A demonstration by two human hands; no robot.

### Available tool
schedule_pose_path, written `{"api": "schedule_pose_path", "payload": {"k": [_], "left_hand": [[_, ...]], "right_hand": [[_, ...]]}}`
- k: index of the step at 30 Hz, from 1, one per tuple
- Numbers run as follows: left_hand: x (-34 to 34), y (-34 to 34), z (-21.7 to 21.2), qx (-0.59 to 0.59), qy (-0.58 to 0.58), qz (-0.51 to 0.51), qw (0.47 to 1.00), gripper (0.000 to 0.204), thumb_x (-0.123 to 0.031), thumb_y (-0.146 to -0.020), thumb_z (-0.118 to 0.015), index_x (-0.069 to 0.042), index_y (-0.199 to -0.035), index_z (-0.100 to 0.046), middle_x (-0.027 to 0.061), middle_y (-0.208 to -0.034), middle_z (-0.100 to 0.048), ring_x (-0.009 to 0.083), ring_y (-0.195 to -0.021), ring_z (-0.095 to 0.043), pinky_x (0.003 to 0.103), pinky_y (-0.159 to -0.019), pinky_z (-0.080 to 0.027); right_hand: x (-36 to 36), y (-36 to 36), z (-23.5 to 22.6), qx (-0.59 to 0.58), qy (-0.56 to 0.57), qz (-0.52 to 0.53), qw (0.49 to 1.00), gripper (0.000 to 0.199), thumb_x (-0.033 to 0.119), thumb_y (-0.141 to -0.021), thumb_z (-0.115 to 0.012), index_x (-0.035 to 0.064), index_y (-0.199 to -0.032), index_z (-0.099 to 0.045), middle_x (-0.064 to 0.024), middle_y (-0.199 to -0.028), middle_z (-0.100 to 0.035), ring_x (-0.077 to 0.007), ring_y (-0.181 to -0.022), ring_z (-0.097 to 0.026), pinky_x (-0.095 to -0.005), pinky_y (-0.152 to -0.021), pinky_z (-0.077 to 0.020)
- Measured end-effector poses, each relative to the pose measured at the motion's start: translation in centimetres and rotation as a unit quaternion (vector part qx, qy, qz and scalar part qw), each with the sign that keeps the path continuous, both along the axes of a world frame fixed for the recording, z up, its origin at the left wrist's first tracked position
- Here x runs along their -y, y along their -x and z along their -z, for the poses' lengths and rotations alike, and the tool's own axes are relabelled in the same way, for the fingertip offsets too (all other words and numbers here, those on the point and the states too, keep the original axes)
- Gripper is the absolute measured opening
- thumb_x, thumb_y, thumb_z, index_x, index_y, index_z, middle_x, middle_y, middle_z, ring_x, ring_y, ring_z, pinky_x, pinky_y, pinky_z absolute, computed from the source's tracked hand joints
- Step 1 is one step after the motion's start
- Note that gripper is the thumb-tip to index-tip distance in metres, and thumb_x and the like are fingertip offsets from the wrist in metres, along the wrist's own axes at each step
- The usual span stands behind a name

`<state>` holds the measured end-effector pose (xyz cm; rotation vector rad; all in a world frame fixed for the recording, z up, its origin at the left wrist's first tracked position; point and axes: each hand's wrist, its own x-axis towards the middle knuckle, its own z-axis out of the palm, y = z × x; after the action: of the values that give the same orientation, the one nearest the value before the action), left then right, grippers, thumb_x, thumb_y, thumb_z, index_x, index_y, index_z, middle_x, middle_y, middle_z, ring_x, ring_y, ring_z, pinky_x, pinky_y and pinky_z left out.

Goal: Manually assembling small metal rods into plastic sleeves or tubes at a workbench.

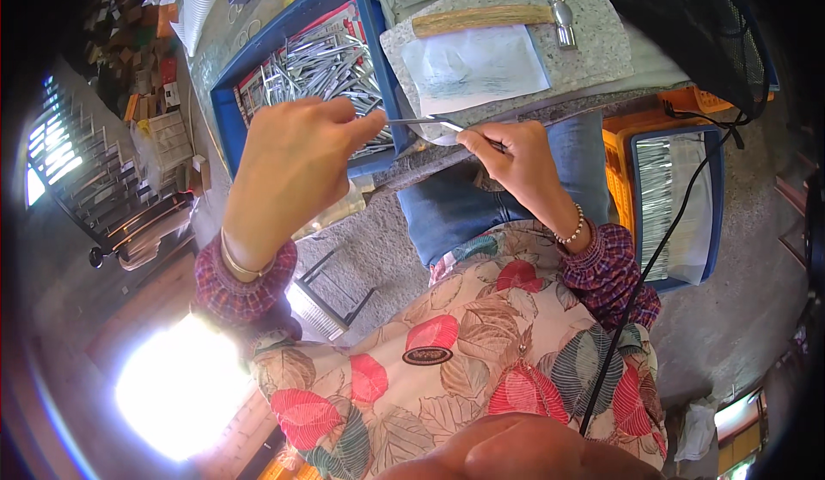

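A slim silvery metal piece [418,122] is stretched between my two hands, over the front edge of the bench. My left hand [296,162] pinches its left end between thumb and finger; that end is hidden by the fingers. The fingers of my right hand [524,158] are closed round its wider right end, where two thin arms or a dark gap seem to show. Behind my left hand is a blue bin [375,37] lined with printed paper. It holds a heap of similar slim metal pieces [318,63].
A hammer [485,21] with a wooden handle and a smudged white sheet [477,66] lie on a speckled stone slab [593,37]. At right, a second blue bin [713,214] holds rows of metal pieces beside an orange crate [620,179]. A black cable [657,278] hangs across the right side.
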<state>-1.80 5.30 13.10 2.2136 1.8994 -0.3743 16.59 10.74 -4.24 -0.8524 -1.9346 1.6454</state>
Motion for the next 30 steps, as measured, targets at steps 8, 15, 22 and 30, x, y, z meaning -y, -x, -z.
{"api": "schedule_pose_path", "payload": {"k": [8, 15, 22, 30], "left_hand": [[-1.9, -1.7, -0.2, -0.091, 0.000, 0.087, 0.992, 0.010, -0.008, -0.061, -0.061, -0.010, -0.070, -0.058, 0.0050, -0.066, -0.054, 0.0230, -0.066, -0.059, 0.035, -0.054, -0.044], [-1.6, -2.7, -0.2, -0.078, -0.037, 0.095, 0.992, 0.010, -0.010, -0.061, -0.063, -0.011, -0.069, -0.057, 0.0052, -0.068, -0.055, 0.0226, -0.066, -0.060, 0.034, -0.055, -0.045], [-0.3, -1.8, 0.4, -0.081, -0.016, 0.039, 0.996, 0.039, -0.001, -0.059, -0.061, -0.014, -0.095, -0.066, 0.0049, -0.068, -0.054, 0.0243, -0.063, -0.058, 0.035, -0.054, -0.044], [2.4, -1.2, 0.8, -0.021, -0.049, -0.023, 0.998, 0.032, -0.004, -0.065, -0.060, -0.014, -0.095, -0.064, 0.0049, -0.066, -0.052, 0.0245, -0.062, -0.058, 0.035, -0.050, -0.044]], "right_hand": [[0.4, 0.3, -0.1, -0.033, -0.040, 0.015, 0.999, 0.020, 0.017, -0.079, -0.063, 0.0016, -0.066, -0.061, -0.0156, -0.054, -0.050, -0.0296, -0.044, -0.050, -0.0353, -0.042, -0.0347], [1.2, 0.9, 0.2, -0.045, -0.116, 0.005, 0.992, 0.018, 0.015, -0.079, -0.063, 0.0027, -0.066, -0.057, -0.0139, -0.057, -0.053, -0.0314, -0.050, -0.053, -0.0382, -0.045, -0.0388], [1.3, 0.2, 0.5, -0.059, -0.110, 0.022, 0.992, 0.020, 0.015, -0.079, -0.062, 0.0020, -0.065, -0.057, -0.0138, -0.057, -0.053, -0.0309, -0.050, -0.053, -0.0375, -0.045, -0.0384], [1.3, -0.2, 0.4, -0.041, -0.095, 0.023, 0.994, 0.020, 0.015, -0.080, -0.061, 0.0016, -0.066, -0.057, -0.0142, -0.057, -0.052, -0.0309, -0.050, -0.053, -0.0373, -0.046, -0.0385]]}}
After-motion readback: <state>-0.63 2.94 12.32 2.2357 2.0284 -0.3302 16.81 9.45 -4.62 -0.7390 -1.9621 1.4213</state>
